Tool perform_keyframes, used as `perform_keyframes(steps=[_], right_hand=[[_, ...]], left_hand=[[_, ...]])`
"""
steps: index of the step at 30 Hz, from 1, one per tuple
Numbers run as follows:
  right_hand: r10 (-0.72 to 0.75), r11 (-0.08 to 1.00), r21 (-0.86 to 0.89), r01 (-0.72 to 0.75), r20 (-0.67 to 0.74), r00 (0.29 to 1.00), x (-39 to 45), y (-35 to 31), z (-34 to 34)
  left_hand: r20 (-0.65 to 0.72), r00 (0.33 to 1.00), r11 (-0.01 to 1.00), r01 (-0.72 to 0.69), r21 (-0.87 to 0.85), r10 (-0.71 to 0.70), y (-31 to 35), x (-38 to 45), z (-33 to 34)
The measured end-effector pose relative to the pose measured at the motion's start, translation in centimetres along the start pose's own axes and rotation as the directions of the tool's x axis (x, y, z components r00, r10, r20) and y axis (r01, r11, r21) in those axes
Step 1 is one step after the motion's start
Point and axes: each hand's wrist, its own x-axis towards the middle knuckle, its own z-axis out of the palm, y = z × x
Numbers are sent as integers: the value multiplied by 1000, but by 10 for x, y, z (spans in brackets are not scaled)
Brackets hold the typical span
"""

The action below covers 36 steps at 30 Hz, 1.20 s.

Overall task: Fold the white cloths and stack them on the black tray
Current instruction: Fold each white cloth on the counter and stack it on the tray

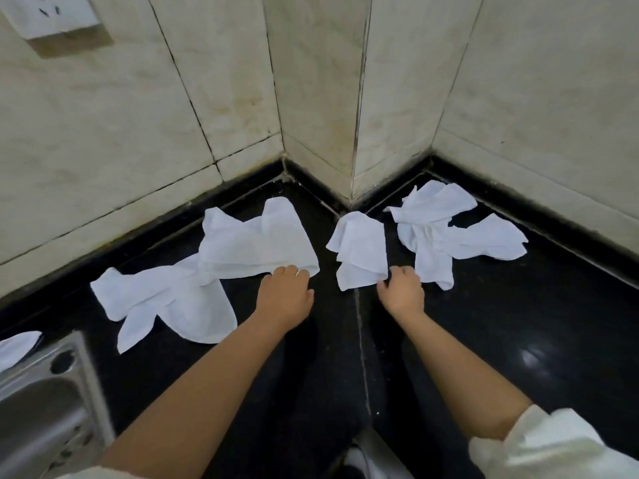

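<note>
Left hand (285, 299) grips the near right corner of a large crumpled white cloth (256, 243), fingers curled over its edge. Right hand (403, 288) pinches the near right corner of a small crumpled cloth (361, 250) lying just right of the big one. All on a black stone countertop (518, 323) in a tiled wall corner. More white cloths: a rumpled one (166, 302) at near left, touching the large cloth; a loose pile (446, 229) at far right, just beside the right hand. Steel sink (45, 402) at near left edge, another white cloth (15, 345) by its rim. Wall socket (48, 12) far left. No black tray in view.
</note>
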Motion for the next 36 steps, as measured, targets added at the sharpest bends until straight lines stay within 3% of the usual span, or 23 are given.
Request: perform_keyframes(steps=[8, 12, 17, 19, 22, 28, 31, 34, 36], right_hand=[[112, 991, 89, -102, -120, 986, 45, 9, 29], [-2, 991, 134, 17, -115, 993, 49, 16, 31], [-203, 864, 471, 179, 0, 979, 18, 20, 0], [-290, 842, 491, 224, 62, 955, -3, 23, -19], [-293, 869, 440, 225, 92, 952, -31, 32, -46], [-90, 957, 270, 106, -71, 993, -99, 58, -85], [16, 996, 92, 2, -193, 981, -134, 83, -102], [143, 987, 118, -114, -281, 949, -172, 115, -127], [223, 967, 178, -180, -265, 938, -195, 135, -143]], left_hand=[[45, 996, 996, -81, -39, 82, 6, 32, 21], [34, 992, 989, -117, -92, 121, 19, 44, 31], [-30, 994, 982, -110, -156, 107, 46, 50, 34], [-223, 941, 946, -291, -141, 256, 57, 52, 33], [-395, 796, 856, -515, -43, 459, 63, 54, 30], [-460, 550, 631, -775, 29, 697, 92, 22, 9], [-485, 504, 536, -840, -82, 715, 120, 2, -15], [-414, 540, 500, -840, -210, 733, 152, -21, -44], [-387, 501, 452, -866, -214, 774, 179, -36, -56]])
